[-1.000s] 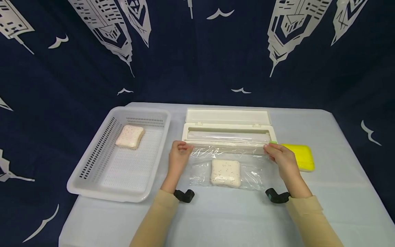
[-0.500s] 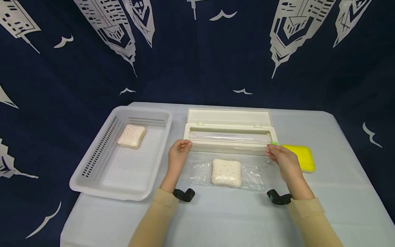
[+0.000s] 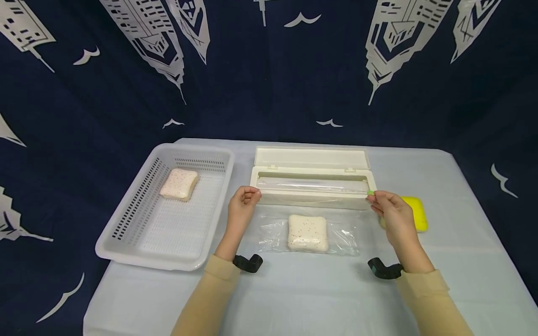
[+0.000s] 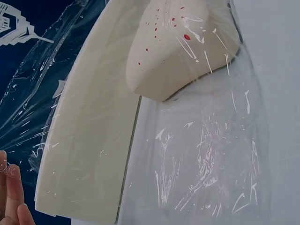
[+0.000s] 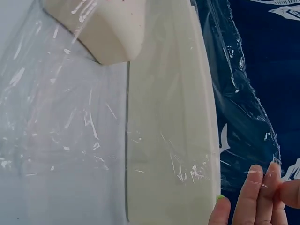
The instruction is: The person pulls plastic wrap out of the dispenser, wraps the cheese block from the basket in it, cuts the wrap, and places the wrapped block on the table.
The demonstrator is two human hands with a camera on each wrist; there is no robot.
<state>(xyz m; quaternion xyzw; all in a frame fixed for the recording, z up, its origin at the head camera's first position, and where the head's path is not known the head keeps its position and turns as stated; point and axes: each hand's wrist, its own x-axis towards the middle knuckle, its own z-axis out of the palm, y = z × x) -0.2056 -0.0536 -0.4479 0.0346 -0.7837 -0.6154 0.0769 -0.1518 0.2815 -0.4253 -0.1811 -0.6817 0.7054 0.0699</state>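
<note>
A cream, bread-like square block [image 3: 307, 233] with dark red specks lies on clear cling film [image 3: 344, 239], in front of an open cream dispenser box [image 3: 311, 200]. My left hand [image 3: 241, 207] pinches the film's left edge at the box's front left corner. At the other end, my right hand [image 3: 394, 215] pinches the film beside a small green tab [image 3: 371, 192]. In the wrist views the film [image 5: 234, 89] spreads from the block across the box to the fingers [image 4: 14, 192] of the left hand and the right hand's fingers [image 5: 255, 192].
A white perforated basket [image 3: 164, 266] stands at the left, holding a pinkish speckled block [image 3: 179, 185]. A yellow object [image 3: 415, 214] sits partly hidden behind my right hand. Inside the box lies a film roll [image 3: 311, 183]. A dark blue patterned cloth [image 3: 269, 93] hangs behind the table.
My hands have spread slightly apart, the right one moving right and slightly up past the green tab. The film between them looks tighter. The block stays in place.
</note>
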